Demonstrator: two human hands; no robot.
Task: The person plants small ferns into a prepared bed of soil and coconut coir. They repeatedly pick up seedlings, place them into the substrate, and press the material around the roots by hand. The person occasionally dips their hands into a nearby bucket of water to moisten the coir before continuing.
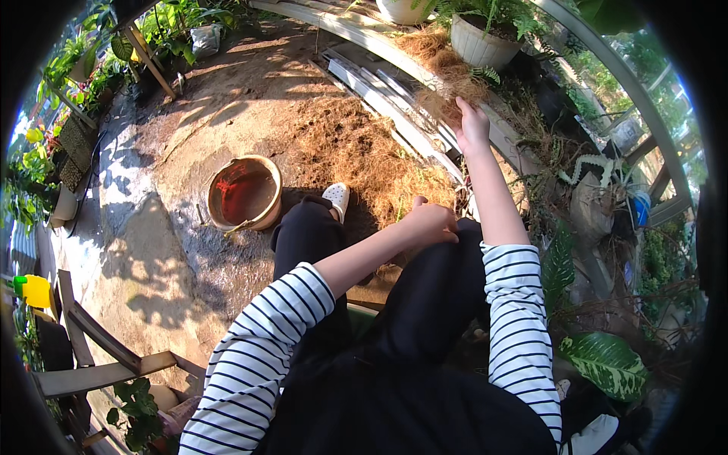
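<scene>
My right hand [473, 126] is stretched out over a pale ledge, gripping the near end of a clump of dry brown plant fibre [441, 108]. More of this fibre trails along the ledge to a white ribbed pot [483, 44] with a fern in it. My left hand [432, 223] is by my right knee, fingers curled; its palm is hidden, so I cannot see whether anything is in it. Just beyond it, a wide heap of loose brown fibre [364, 153] covers the ground.
A round bucket [273, 196], reddish inside, stands on the concrete floor [170, 250] left of my white clog [336, 199]. Long white strips [387, 102] lie between heap and ledge. Leafy plants [606, 364] crowd my right side. A wooden frame [105, 375] stands at lower left.
</scene>
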